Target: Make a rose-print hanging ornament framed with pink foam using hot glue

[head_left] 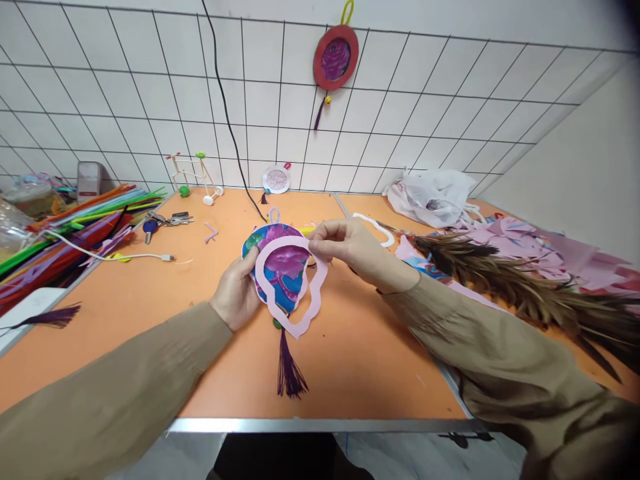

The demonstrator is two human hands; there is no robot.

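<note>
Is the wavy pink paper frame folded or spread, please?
Spread: the wavy pink paper frame shows its wide central opening and no visible fold, before the blue floral panel.

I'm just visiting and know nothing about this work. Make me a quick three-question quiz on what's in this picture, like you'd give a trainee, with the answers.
1. Multiple choice: what is the right-hand grip pinching?
A) a bunch of feathers
B) the pink outline
C) the white cable

2. True or false: in the picture, the keys lie to the left of the flowered ornament.

3. Fill in the blank: below the ornament held by the left-hand grip there is a dark ____.

Key: 1. B; 2. True; 3. tassel.
</note>
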